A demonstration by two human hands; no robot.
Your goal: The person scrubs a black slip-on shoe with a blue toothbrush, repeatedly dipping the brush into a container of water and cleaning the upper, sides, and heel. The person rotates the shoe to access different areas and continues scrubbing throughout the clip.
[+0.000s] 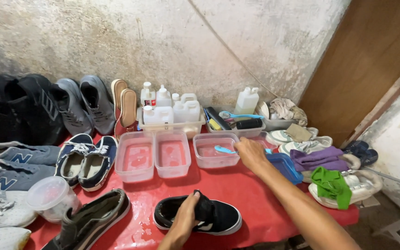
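Observation:
My left hand (184,218) grips the tongue and collar of a black sneaker with a white sole (214,217), which lies on the red table cover (237,185) near the front edge. My right hand (250,153) reaches to the right-most clear plastic tub (209,159) and holds the handle of a light-blue brush (225,149) that rests in the tub's water.
Two more clear tubs (135,157) (172,153) stand left of it. Trays of white bottles (170,113) and brushes (237,122) line the wall. Many shoes (86,157) lie left; white sneakers with purple (318,159) and green cloths (332,184) right. A blue lid (284,165) is nearby.

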